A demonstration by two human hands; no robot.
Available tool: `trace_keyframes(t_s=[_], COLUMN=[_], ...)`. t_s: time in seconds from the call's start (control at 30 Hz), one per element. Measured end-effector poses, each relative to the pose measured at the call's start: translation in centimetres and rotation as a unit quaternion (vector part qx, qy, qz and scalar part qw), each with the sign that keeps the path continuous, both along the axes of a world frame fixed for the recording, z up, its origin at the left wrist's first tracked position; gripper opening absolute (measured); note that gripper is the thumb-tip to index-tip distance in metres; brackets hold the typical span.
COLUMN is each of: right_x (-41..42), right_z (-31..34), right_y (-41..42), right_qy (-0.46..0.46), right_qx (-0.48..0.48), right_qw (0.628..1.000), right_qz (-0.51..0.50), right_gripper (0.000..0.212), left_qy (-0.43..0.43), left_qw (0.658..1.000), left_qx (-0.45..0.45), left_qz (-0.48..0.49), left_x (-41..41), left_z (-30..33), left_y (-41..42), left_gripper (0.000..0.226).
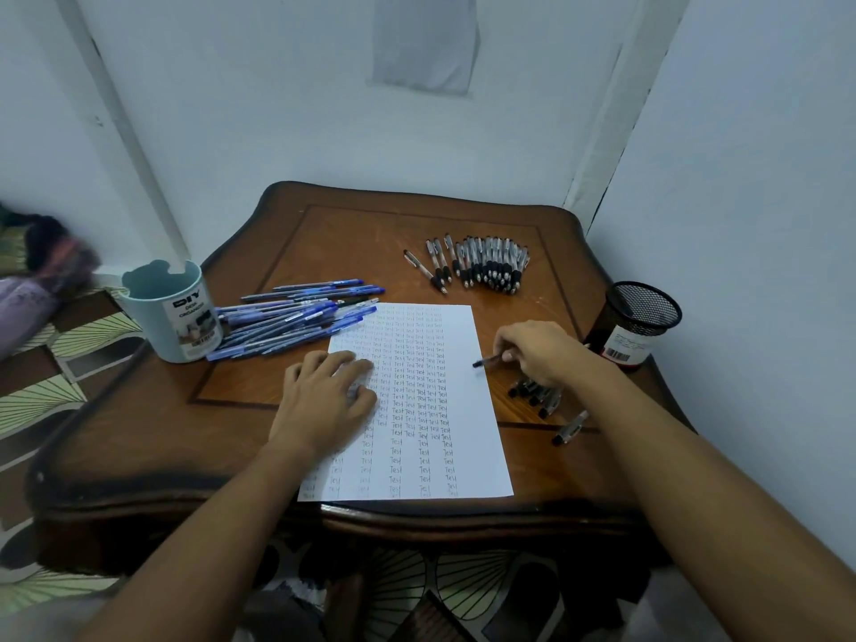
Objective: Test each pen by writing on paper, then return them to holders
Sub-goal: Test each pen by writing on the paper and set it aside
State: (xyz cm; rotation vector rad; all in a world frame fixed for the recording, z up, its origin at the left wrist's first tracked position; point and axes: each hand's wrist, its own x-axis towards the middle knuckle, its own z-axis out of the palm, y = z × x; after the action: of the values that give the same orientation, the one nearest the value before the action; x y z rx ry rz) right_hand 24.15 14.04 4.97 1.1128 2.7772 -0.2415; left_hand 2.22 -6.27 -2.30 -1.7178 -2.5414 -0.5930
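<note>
Pens in play: one black pen (487,361) is pinched in the curled right hand (542,352), tip at nine o'clock over the paper (468,345). The left hand (324,400) lies flat on the sheet. Teal holder (169,312) and mesh holder (637,324) show no pens; blue pens (296,324) and black pens (481,266) lie loose on the table (241,391).

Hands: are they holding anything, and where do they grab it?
The right hand pinches a black pen near its back end. The left hand holds nothing; it presses the paper.

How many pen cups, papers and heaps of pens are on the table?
Pen cups: 2, teal cup and black mesh cup.
Papers: 1, the written sheet.
Heaps of pens: 3, blue heap, back black heap, small black heap.
Total: 6.
</note>
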Motion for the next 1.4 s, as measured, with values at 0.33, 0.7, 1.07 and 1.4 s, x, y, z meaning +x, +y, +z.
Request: trace_keyframes(t_s=[0.33, 0.7, 1.07, 1.4], right_x=[-4.8, -8.3, -8.7, -8.0], right_z=[-0.5, -1.5, -1.9, -1.6], right_y=[-1.3, 0.5, 0.7, 0.2], right_qy=[0.483, 0.641, 0.661, 0.634], right_qx=[-0.210, -0.425, -0.420, -0.404], right_qw=[0.832, 0.544, 0.522, 0.577], right_qz=[-0.171, -0.336, -0.340, -0.319], right_gripper=[0.050, 0.046, 0.047, 0.039], left_qy=[0.032, 0.056, 0.029, 0.029], left_qw=[0.999, 0.997, 0.999, 0.999], left_qx=[-0.040, 0.020, 0.026, 0.014], left_qz=[-0.009, -0.043, -0.026, -0.019], left_x=[-0.7, -1.7, -1.7, -1.6], left_z=[1.1, 0.2, -0.1, 0.0], left_y=[1.1, 1.7, 1.6, 1.6], left_gripper=[0.051, 0.041, 0.045, 0.039])
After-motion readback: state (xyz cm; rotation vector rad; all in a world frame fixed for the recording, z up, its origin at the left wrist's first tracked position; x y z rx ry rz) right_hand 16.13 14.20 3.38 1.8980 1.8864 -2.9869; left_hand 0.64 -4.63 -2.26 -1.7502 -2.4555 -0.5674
